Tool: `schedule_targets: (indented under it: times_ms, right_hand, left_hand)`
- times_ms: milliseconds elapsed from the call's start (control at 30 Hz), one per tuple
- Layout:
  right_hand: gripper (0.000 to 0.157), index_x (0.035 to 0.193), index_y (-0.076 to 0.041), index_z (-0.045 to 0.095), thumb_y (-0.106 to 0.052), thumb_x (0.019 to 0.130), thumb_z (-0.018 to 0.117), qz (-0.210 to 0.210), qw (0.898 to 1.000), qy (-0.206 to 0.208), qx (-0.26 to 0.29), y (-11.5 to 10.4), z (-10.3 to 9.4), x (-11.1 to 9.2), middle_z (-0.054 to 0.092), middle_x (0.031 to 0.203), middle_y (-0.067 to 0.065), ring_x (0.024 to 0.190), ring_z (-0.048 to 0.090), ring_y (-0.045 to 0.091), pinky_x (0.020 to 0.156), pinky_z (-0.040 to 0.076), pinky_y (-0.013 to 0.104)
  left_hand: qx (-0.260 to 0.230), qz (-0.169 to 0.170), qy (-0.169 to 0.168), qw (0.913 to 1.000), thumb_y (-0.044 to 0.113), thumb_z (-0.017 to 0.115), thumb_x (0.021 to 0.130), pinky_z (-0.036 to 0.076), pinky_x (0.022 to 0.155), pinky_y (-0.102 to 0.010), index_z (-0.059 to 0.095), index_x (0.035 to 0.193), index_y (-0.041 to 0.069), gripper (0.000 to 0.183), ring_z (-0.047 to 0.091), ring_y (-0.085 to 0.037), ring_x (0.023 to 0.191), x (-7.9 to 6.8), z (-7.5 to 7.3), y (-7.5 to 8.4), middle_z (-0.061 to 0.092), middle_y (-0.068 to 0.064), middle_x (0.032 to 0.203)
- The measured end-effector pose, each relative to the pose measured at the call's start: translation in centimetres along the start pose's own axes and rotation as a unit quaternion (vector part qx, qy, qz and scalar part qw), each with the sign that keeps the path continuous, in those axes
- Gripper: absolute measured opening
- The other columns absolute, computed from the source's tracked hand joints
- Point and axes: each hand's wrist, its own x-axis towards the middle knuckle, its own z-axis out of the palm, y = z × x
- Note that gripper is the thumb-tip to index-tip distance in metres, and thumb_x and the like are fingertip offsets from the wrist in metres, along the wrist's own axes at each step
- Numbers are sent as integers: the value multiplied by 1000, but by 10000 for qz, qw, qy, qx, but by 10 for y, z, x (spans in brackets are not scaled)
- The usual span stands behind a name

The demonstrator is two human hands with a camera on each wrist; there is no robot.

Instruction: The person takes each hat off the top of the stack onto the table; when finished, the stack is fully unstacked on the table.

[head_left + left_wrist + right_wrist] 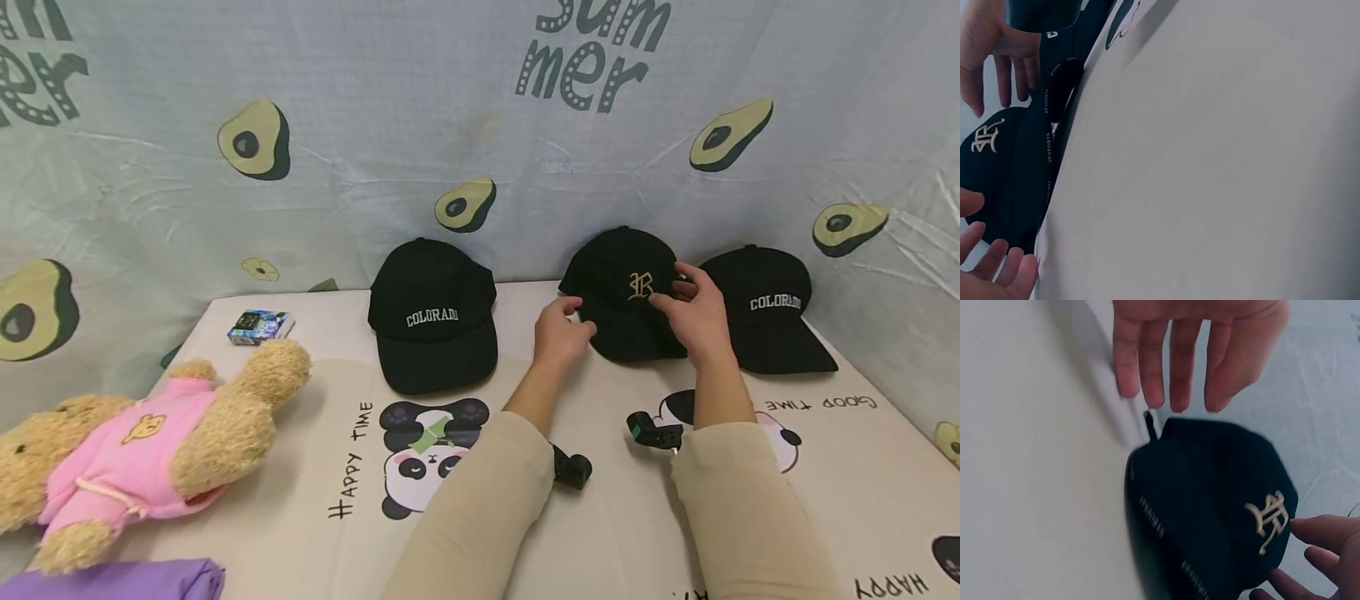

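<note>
A black cap with a gold letter R [618, 292] sits at the back of the table, its brim toward me. My left hand [562, 337] is at the cap's left side, fingers apart and not curled round it. At the right side is my right hand [697, 317], fingers spread, with the thumb near the gold letter. In the right wrist view, a gap shows between the left hand [1191, 350] and the cap [1210, 506], while the right hand [1329, 556] is close to its crown; contact there is hard to tell.
Black COLORADO caps stand on either side, one left [435, 317] and one right [768, 308], close by the right hand. A small patterned box [261, 327], a plush bear [142, 442] in pink and purple cloth [127, 581] lie at left. Behind hangs an avocado-print sheet [360, 125].
</note>
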Motion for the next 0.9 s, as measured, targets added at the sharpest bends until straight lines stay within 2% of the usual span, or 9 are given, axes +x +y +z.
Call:
schedule_targets:
  times_ms: [367,700,800,900]
  right_hand:
    - [68,164,-16,29,-21,103,59,-189,9994,-73,275,-19,12,-16,38,162,21,149,38,38,120,35,56]
    - [66,163,-17,33,-21,102,59,-306,9991,-85,274,-31,24,-24,43,158,20,145,43,36,119,37,55]
    - [63,161,-17,36,-24,103,59,-368,9989,-126,258,-34,27,-26,47,155,18,133,51,28,108,48,41]
    - [60,160,-17,40,-25,103,59,-518,9983,-153,232,-36,28,-27,52,150,17,115,55,17,92,49,25]
  left_hand:
    - [282,295,68,9991,4,67,90,50,106,-42,69,131,6,42,62,-33,128,-3,-20,-2,66,-15,136]
    - [260,435,54,9987,6,64,91,49,107,-43,67,133,6,42,62,-33,128,-8,-34,1,65,-16,137]
    - [241,482,55,9985,7,64,91,50,106,-42,67,133,8,43,62,-33,128,-10,-37,0,65,-15,137]
    - [236,566,81,9981,7,63,90,51,104,-41,68,134,8,44,62,-32,127,-12,-43,-1,66,-14,136]
